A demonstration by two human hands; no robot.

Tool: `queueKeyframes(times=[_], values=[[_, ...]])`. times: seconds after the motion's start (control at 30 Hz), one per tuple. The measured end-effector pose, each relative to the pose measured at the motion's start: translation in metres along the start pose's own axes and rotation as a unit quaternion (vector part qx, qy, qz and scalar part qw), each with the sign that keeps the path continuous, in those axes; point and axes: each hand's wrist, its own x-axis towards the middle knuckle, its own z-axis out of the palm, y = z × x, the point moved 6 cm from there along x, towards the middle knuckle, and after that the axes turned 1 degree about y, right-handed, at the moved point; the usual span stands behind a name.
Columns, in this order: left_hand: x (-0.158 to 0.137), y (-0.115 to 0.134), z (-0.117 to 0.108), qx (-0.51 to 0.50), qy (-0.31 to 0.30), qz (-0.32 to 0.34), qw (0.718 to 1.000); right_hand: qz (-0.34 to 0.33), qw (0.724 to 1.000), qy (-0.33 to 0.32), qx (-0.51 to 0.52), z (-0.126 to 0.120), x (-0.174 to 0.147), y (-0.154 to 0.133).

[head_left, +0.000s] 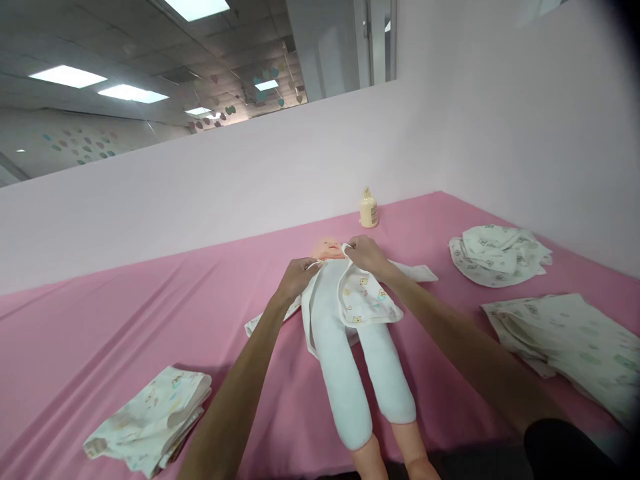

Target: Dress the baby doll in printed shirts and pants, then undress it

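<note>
A baby doll with a white cloth body lies on its back, head away from me and feet toward me. Its arms are in the sleeves of a white baby shirt with a small animal print; the front hangs open. At the doll's neck, my right hand pinches the shirt's right front edge, folded over the chest. On the other side my left hand is closed on the left edge near the collar. The fingertips of both hands are partly hidden.
A pink sheet covers the surface, with a white wall behind. A cream pump bottle stands at the back. Folded printed cloth lies at the left; a round cloth pile and more folded cloth lie at the right.
</note>
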Motion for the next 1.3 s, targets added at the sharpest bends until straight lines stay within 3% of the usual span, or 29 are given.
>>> queueKeyframes(times=[0.7,1.3], values=[[0.0042,0.0010,0.0016,0.094,0.055,0.057,0.992,0.001,1.000,-0.002,0.014,0.0026,0.0016,0.0029],[0.0051,-0.0045,0.0073,0.205,0.085,0.017,0.975,-0.001,1.000,-0.010,0.017,0.0047,0.0029,0.0035]])
